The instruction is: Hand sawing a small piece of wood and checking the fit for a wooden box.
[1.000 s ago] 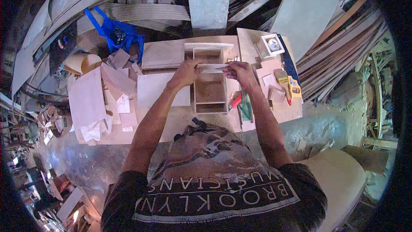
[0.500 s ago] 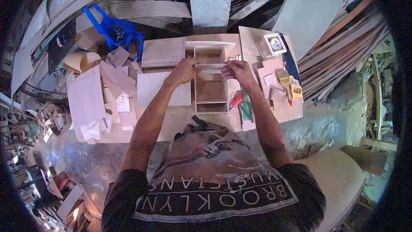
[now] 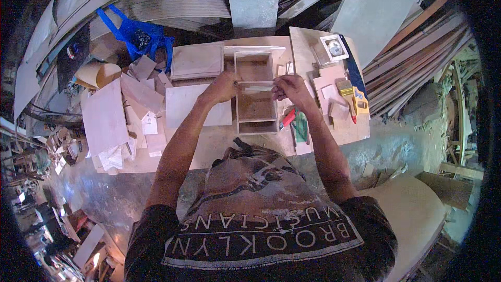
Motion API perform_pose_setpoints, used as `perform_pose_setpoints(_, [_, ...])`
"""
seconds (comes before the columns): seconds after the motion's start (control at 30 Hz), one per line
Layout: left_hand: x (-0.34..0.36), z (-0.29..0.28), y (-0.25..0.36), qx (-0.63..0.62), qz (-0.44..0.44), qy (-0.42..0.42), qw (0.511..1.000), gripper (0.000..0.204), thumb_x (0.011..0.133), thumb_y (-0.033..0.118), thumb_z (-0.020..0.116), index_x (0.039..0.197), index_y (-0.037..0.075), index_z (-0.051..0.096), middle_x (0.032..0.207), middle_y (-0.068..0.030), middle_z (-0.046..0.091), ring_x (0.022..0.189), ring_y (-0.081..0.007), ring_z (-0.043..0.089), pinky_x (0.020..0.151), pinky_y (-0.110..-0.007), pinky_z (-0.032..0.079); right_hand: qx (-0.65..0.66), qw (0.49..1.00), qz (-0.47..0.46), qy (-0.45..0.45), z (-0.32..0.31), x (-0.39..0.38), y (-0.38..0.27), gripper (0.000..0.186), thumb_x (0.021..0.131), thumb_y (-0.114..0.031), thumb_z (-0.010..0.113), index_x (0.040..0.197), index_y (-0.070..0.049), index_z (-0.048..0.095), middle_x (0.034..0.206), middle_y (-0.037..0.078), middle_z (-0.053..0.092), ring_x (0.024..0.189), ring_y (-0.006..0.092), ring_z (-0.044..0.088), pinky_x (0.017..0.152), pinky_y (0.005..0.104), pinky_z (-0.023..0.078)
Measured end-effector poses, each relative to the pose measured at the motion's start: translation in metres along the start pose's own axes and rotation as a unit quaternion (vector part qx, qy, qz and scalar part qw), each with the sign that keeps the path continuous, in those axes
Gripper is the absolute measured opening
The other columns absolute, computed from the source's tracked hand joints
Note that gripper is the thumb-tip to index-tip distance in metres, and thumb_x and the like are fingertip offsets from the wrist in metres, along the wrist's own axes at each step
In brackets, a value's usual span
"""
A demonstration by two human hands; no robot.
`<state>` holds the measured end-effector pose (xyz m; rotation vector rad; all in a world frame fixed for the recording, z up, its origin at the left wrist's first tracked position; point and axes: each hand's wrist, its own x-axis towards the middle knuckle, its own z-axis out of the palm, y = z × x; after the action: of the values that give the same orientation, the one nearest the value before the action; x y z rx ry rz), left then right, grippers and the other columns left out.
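Note:
A small wooden cabinet frame (image 3: pixel 238 112), split into open compartments, lies on the workbench in front of me. Across its middle spans a thin pale wood strip (image 3: pixel 254 83). My left hand (image 3: pixel 222 87) pinches the strip's left end at the frame's left side. At the other end, my right hand (image 3: pixel 292 91) has its fingers closed on the strip beside the frame's right side. Whether the strip rests on the divider or hovers just above it, I cannot tell. Left of the frame lie a flat pale panel (image 3: pixel 193 107) and a framed wooden panel (image 3: pixel 197 61).
Wood offcuts (image 3: pixel 138 96) pile up on the left near a blue bag (image 3: pixel 138 39). To the right are a red-and-green tool (image 3: pixel 292 122), a paintbrush (image 3: pixel 346 90), a yellow-handled saw (image 3: pixel 360 102) and a white square box (image 3: pixel 334 48). Long boards (image 3: pixel 412 68) lean behind.
Both hands stay at the strip's ends, and the strip lies a little closer to the frame's divider. The whole view has shifted slightly.

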<state>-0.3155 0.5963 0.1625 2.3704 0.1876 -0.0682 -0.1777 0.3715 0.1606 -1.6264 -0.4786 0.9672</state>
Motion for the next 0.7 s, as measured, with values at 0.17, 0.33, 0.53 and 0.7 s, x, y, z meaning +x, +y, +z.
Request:
perform_pose_setpoints(0.17, [0.002,0.012,-0.017,0.055,0.026,0.008,0.998,0.022,0.082,0.02,0.068,0.092,0.0,0.068,0.078,-0.0242,0.064,0.073,-0.0387,0.064,0.07,-0.046,0.051,-0.08,0.996,-0.035,-0.006,0.001,0.003,0.002,0.024,0.095,-0.016,0.053,0.097,0.007,0.061,0.073,0.012,0.066,0.057,0.0161,0.065,0.053,0.0264,0.052])
perform_pose_setpoints(0.33, [0.001,0.02,-0.023,0.079,0.034,0.009,0.996,0.02,0.081,0.018,0.067,0.092,0.001,0.067,0.08,-0.0234,0.064,0.078,-0.0398,0.063,0.073,-0.048,0.051,-0.257,0.964,-0.068,-0.001,0.008,-0.005,-0.009,0.024,0.087,-0.018,0.062,0.101,0.001,0.063,0.075,0.013,0.066,0.063,0.0198,0.066,0.058,0.0322,0.054])
perform_pose_setpoints(0.53, [0.0,0.023,-0.023,0.147,0.058,0.046,0.986,0.019,0.078,0.018,0.068,0.091,0.004,0.068,0.09,-0.0169,0.066,0.093,-0.0333,0.062,0.083,-0.048,0.045,-0.564,0.788,-0.234,0.077,0.02,-0.006,-0.01,0.031,0.075,-0.019,0.072,0.103,-0.01,0.066,0.091,0.009,0.064,0.09,0.0269,0.063,0.08,0.0426,0.049])
perform_pose_setpoints(0.7, [0.002,0.022,-0.012,0.17,0.021,0.018,0.985,0.021,0.078,0.018,0.069,0.094,0.004,0.068,0.099,-0.0097,0.068,0.099,-0.0281,0.062,0.09,-0.047,0.041,-0.602,0.756,-0.255,0.038,0.019,0.004,-0.007,0.024,0.074,-0.012,0.069,0.098,-0.01,0.066,0.092,0.007,0.063,0.099,0.0254,0.059,0.086,0.0452,0.043])
